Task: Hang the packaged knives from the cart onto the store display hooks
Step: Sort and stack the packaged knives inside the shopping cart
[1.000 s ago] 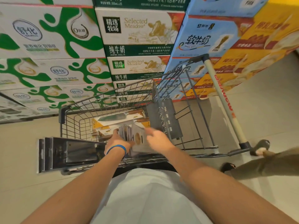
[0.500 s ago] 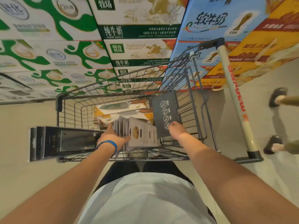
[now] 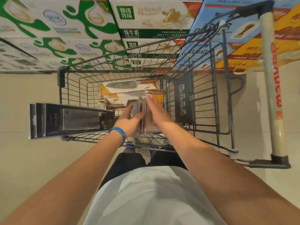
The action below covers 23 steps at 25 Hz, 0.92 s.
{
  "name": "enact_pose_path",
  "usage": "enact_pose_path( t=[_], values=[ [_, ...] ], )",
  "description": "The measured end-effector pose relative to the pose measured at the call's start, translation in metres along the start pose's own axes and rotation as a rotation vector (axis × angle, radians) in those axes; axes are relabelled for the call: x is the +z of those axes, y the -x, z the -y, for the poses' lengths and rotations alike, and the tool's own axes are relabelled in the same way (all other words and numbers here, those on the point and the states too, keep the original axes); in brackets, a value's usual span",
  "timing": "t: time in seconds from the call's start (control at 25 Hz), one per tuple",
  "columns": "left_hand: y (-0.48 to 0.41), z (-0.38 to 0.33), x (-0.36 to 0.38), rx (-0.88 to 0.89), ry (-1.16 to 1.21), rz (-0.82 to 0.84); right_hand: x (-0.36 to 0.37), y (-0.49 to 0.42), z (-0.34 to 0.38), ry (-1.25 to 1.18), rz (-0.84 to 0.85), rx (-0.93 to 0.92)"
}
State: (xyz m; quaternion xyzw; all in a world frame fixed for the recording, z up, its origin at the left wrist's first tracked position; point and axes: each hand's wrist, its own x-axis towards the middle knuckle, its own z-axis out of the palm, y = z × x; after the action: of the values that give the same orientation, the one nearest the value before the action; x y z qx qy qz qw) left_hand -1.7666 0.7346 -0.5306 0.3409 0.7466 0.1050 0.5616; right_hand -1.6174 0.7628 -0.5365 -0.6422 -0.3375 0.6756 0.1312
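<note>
Packaged knives (image 3: 142,103), a bundle of flat carded packs stood on edge, sit low in the near end of the cart (image 3: 60,75), pressed between both of the person's hands. The left hand (image 3: 129,118), with a blue wristband (image 3: 118,134) at the wrist, lies along the bundle's left face with the thumb hooked over the packs' upper edges, so it holds them. The right hand (image 3: 156,111) is flat, its fingers straight against the right face. Motion blur hides what each pack contains. Thin card and clear plastic like this is probably light but slick, and a loose bundle tends to fan or slide apart. A squeeze across both broad faces looks like the safe hold for lifting. For hanging, one pack at a time by its top edge seems best, where a hang hole would usually be, though none can be made out here. Just to the left, long black boxes (image 3: 69,118) lie across the cart's side rim, stiff and likely heavier. Deeper in the basket, larger knife packs (image 3: 129,88) with wooden handles on yellow and white cards lie flat. Those are better taken by the card than by the blade end. A dark flap (image 3: 183,98) hangs to the right, with the push bar (image 3: 272,95) beyond it. Milk cartons (image 3: 152,17) are stacked behind the cart. No display hooks are in view.
</note>
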Motion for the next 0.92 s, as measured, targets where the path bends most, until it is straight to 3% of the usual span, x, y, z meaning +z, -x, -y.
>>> enact_pose_path(
  t=[0.12,0.32,0.52,0.6,0.68,0.76,0.84,0.92],
  values=[
    [0.008,-0.005,0.019,0.077,-0.099,0.132,-0.021,0.011,0.011,0.203,-0.075,0.048],
    [0.006,-0.016,0.088,0.156,-0.388,0.254,-0.091,0.028,-0.002,0.768,-0.371,0.034],
    [-0.014,-0.021,0.103,0.195,-0.616,0.295,-0.133,0.029,0.028,1.228,-0.237,0.225],
    [-0.016,-0.019,0.103,0.19,-0.638,0.303,-0.134,0.015,0.045,1.414,-0.286,0.182],
    [-0.015,-0.018,0.106,0.178,-0.646,0.331,-0.131,-0.002,0.054,1.487,-0.361,-0.016],
    [-0.015,-0.017,0.11,0.204,-0.669,0.318,-0.129,-0.021,0.052,1.45,-0.199,-0.184],
    [-0.019,-0.016,0.11,0.252,-0.681,0.279,-0.125,-0.031,0.035,1.434,0.105,-0.103],
    [-0.026,-0.015,0.107,0.283,-0.695,0.267,-0.123,-0.032,0.017,1.446,0.24,-0.001]
  ],
)
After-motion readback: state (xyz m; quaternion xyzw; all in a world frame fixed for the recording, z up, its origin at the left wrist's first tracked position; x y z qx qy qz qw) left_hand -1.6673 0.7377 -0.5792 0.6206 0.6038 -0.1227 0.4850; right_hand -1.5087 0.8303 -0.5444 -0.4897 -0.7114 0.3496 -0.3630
